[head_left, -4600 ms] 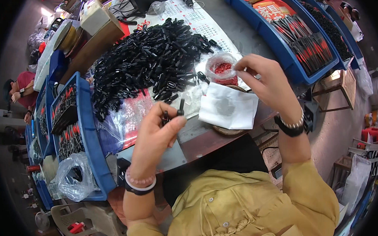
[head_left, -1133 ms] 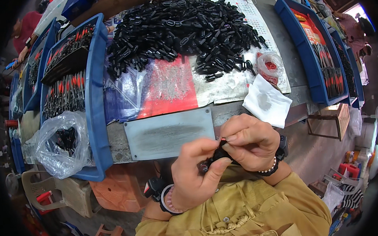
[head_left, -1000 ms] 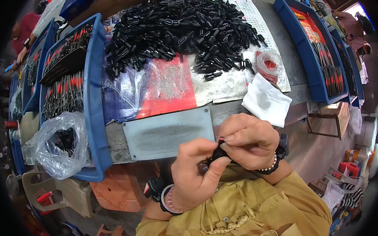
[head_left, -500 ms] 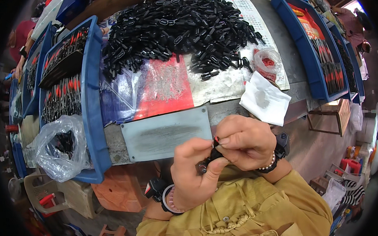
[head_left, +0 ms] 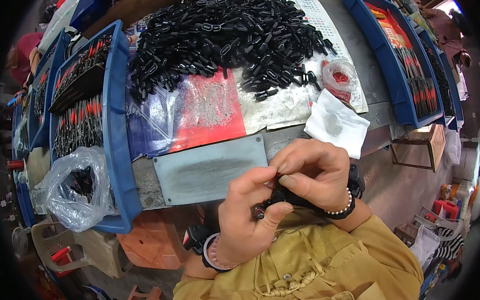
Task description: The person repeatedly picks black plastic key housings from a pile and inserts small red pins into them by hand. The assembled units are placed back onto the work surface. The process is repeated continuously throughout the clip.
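Observation:
My left hand [head_left: 248, 206] is closed around a small dark part [head_left: 259, 212], whose rounded, reddish end pokes out between fingers and thumb. The right hand [head_left: 317, 170] meets it, thumb and fingertips pinched at the upper end of the same part. Most of the part is hidden by my fingers, so its exact kind does not show. Both hands are above my lap, just off the table's near edge. Behind the left hand lies a pale grey plate [head_left: 214, 170] with a dark smudge. Beyond it is a large heap of small black parts [head_left: 223, 37].
Blue trays [head_left: 118, 129] of black and red-orange pieces flank the table, another blue tray [head_left: 396, 82] at right. A clear plastic bag [head_left: 63, 197] hangs at the left tray's near end. White paper [head_left: 333, 123] and a bag of red bits [head_left: 340, 78] lie right.
My right hand has shifted slightly up, its fingers now more arched. The small red bit seen at the fingertips no longer shows. The left hand keeps its grip, nearly still.

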The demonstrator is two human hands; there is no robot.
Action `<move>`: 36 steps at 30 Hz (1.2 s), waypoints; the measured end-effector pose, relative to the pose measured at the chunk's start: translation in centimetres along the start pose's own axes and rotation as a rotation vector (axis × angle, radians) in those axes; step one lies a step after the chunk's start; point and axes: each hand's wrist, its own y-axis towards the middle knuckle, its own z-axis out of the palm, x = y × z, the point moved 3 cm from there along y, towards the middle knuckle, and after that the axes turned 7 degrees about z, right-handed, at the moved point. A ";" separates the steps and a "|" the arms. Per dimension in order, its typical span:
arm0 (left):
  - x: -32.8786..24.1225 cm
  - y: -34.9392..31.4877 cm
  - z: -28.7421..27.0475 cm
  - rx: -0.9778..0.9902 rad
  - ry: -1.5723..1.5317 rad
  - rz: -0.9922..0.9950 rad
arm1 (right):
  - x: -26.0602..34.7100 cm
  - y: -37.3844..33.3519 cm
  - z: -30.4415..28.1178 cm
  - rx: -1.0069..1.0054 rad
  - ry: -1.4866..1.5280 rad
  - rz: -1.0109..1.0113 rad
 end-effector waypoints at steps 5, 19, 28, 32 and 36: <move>0.0 -0.1 -0.5 0.072 -0.070 -0.134 | -1.3 0.3 -0.5 0.120 0.405 0.251; 0.9 -0.4 0.5 -0.047 0.083 0.027 | -1.3 -2.1 0.7 -0.172 -0.118 -0.047; 0.4 -0.2 1.0 -0.077 0.120 0.074 | -0.9 -2.1 1.0 -0.143 -0.290 -0.296; 0.2 -0.2 1.1 -0.073 0.135 0.097 | -0.9 -2.2 0.9 -0.122 -0.278 -0.323; 0.7 -0.6 1.0 -0.079 0.061 0.032 | -0.9 -2.1 0.9 -0.137 -0.315 -0.354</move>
